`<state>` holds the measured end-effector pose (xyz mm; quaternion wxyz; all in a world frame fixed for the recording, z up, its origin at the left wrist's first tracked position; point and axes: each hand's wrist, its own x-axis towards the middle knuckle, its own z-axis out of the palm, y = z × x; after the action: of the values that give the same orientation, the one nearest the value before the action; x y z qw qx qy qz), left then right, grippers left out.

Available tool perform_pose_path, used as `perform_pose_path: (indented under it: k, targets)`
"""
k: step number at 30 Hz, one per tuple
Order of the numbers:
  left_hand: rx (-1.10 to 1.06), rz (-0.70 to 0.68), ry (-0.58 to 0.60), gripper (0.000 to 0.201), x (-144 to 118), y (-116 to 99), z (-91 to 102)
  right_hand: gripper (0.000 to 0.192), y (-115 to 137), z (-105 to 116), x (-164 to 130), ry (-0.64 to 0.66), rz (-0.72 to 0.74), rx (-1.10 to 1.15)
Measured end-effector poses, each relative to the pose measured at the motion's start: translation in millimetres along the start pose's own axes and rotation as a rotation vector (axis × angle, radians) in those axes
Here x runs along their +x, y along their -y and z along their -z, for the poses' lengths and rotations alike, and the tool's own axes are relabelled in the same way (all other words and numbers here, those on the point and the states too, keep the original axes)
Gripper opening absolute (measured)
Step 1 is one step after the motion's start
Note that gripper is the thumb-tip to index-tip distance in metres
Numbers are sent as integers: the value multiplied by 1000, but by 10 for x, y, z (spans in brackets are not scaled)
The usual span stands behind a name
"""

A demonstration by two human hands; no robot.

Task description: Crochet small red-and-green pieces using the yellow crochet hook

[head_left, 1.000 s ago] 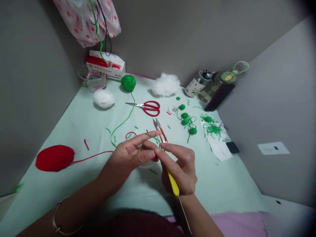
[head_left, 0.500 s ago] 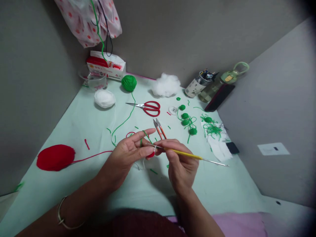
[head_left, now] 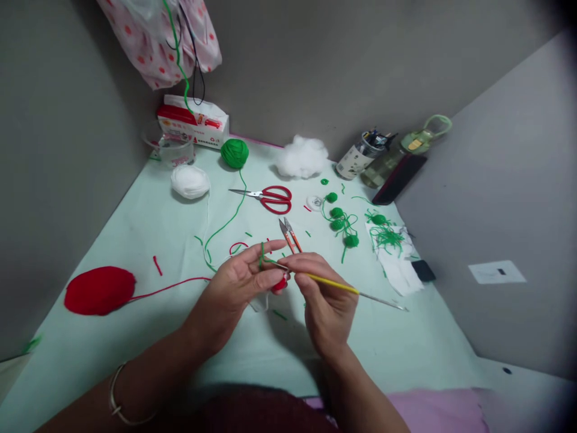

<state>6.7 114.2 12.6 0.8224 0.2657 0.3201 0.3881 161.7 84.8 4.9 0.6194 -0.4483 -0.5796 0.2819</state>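
Note:
My left hand (head_left: 243, 273) pinches a small red and white crochet piece (head_left: 280, 282) between thumb and fingers. Green yarn (head_left: 262, 255) loops over its outstretched index finger. In my right hand (head_left: 331, 300) is a crochet hook (head_left: 333, 284) with a yellow handle, held like a pen; its metal tip meets the crochet piece and the green yarn. A white tail of yarn hangs below the piece. Just beyond the fingers lie orange thread snips (head_left: 290, 234), partly hidden by my right hand.
Red-handled scissors (head_left: 274, 199), a green yarn ball (head_left: 234, 154), a white yarn ball (head_left: 190, 181) and stuffing (head_left: 302, 157) lie farther back. Red yarn (head_left: 100, 290) rests at left. Small green crocheted balls (head_left: 351, 241) sit at right, before a pen cup (head_left: 359, 157) and bottle (head_left: 387, 162).
The hook has shifted slightly left and down, and its tip has turned in toward the piece. The green yarn at my left index finger has changed position. Both hands keep their hold.

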Motion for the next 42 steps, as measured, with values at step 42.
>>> perform_pose_path:
  k: [42]
  targets:
    - [23,-181,-87,72,32,105,-95,32,64,-81,-62,9,244,-367]
